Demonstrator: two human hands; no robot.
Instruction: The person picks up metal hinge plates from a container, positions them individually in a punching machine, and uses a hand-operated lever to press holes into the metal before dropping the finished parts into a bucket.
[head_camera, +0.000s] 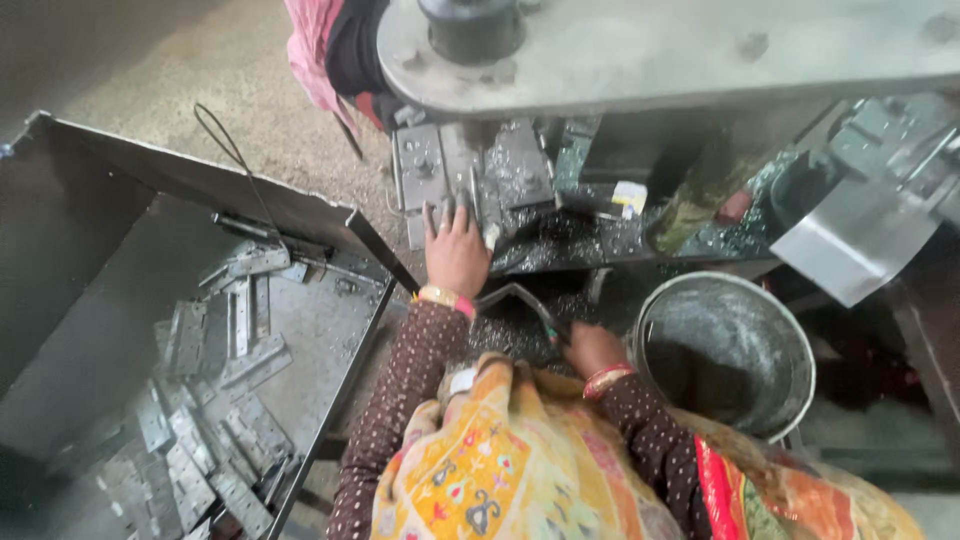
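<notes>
My left hand (456, 252) lies flat, fingers spread, on the steel press bed (470, 170), gripping nothing. My right hand (592, 348) is closed around a bent metal strip (515, 297) (just beside the left wrist), near a round metal bucket (790, 345).

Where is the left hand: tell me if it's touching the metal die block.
Touching. The head view shows the left hand stretched forward, its fingertips lying on the lower edge of the die block, no gap visible.

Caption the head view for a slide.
Left hand rests at a press die; right hand holds a bent metal strip beside a round pan.
</notes>
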